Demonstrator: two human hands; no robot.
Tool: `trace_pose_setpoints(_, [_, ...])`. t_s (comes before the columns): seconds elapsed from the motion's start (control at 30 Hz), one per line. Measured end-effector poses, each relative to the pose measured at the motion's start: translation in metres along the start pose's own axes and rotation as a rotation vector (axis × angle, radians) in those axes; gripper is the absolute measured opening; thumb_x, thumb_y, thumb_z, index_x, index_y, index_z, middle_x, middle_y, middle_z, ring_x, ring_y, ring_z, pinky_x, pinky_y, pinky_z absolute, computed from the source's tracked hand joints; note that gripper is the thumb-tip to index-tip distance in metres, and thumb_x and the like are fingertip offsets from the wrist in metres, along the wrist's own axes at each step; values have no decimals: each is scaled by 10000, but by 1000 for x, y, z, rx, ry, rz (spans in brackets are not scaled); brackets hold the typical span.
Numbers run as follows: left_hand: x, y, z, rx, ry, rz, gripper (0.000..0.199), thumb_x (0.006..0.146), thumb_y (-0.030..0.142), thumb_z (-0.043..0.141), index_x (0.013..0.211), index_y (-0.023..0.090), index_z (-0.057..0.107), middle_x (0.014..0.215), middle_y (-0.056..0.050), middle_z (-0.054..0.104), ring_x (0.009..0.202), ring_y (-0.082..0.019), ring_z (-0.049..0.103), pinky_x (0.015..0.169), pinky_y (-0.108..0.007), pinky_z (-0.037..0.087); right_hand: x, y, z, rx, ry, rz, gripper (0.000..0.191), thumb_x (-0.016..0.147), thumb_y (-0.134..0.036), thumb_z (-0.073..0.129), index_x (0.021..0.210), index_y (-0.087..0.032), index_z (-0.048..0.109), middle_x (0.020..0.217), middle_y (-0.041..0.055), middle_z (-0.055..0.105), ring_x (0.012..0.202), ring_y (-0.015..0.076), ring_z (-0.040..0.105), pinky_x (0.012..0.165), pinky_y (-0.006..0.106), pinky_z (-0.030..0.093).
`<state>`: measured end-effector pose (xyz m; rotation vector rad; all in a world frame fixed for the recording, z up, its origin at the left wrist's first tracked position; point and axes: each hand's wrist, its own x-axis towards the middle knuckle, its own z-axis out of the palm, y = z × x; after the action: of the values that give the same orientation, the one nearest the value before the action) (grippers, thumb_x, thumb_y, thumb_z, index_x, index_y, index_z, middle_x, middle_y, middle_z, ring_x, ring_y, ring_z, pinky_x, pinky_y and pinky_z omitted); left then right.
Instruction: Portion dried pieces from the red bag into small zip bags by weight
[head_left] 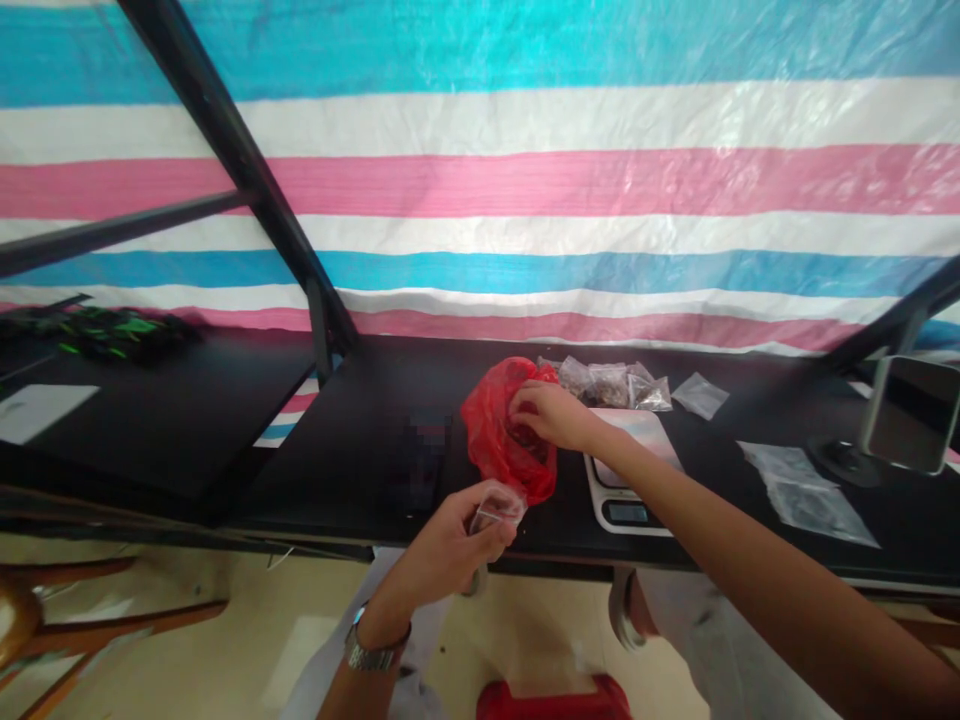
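Tabletop [337, 470]: right hand [551, 415] in red bag [495, 430]; left hand [450, 540] gripping packet [499, 505].

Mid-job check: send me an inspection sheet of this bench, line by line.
Surface: black table, items spread along it.
Job's things: red plastic bag; white digital scale; filled clear bags behind it.
Clutter: flat clear bags right of the scale; mounted panel at far right.
Hands: left hand pinches small clear bag; right hand is at the red bag's mouth.
Cables: nothing seen.
Surroundings: striped tarpaulin; black metal struts; red object below the table.
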<state>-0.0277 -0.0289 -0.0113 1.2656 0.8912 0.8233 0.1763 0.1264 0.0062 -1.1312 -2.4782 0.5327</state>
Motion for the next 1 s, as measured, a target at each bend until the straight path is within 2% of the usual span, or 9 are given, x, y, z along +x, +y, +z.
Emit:
trace_pose_setpoints(0.17, [1,5,-5,-32,90,-28,670,750,791,795,964,164,695,770,-13,608,663,-121,530,599,-224,423,-7,3,1,59,61,7,102,894,-74,761,855,-163,729,971,75,755,905,201,682,895,306,487])
trace_pose_setpoints(0.37, [3,14,-8,-52,228,59,656,737,800,796,850,159,717,770,-22,594,643,-114,494,557,-213,412,-11,-8,-2,157,14,48,141,848,-59,796,843,-171,710,874,22,722,811,162,641,786,272,463])
trace_pose_setpoints(0.43, [4,12,-7,-74,256,66,649,725,787,816,864,157,739,786,-17,583,636,-107,472,547,-211,407,-20,-17,-10,158,70,73,142,827,-95,834,830,-177,718,879,25,716,821,171,638,789,288,468])
trace_pose_setpoints(0.57, [4,4,-5,-117,285,22,632,726,737,851,959,155,770,824,-17,604,663,-110,514,591,-216,463,-47,-45,-19,261,304,166,94,891,-223,812,877,-198,723,877,20,726,806,173,650,782,305,491])
trace_pose_setpoints(0.63, [5,2,-6,-86,325,20,612,741,719,851,977,160,778,879,-41,653,746,-146,590,662,-244,520,-58,-58,-14,342,257,210,109,886,-237,822,868,-197,723,853,9,716,745,154,637,727,283,483])
trace_pose_setpoints(0.73, [6,4,-7,22,395,50,604,742,737,836,941,169,796,1043,-99,726,959,-226,675,850,-314,573,-65,-69,-1,345,164,309,128,839,-148,851,836,-179,727,855,4,675,714,133,610,714,269,470])
trace_pose_setpoints(0.83, [10,6,-6,87,408,54,578,769,732,816,907,171,808,1148,-129,754,1092,-264,686,1009,-353,542,-64,-69,8,301,197,407,136,838,-120,854,855,-165,726,893,13,631,749,136,603,749,274,466])
trace_pose_setpoints(0.9, [11,6,-6,81,407,57,563,789,719,809,902,167,808,1159,-131,759,1106,-261,684,1021,-346,532,-63,-67,10,295,200,430,123,859,-133,843,867,-164,724,895,15,614,770,145,602,768,282,463])
trace_pose_setpoints(1.0, [12,-1,-7,29,393,23,575,793,727,801,866,157,784,1018,-100,757,960,-227,681,889,-318,558,-62,-64,12,301,182,434,123,864,-144,841,866,-168,721,893,13,604,773,151,592,783,290,461])
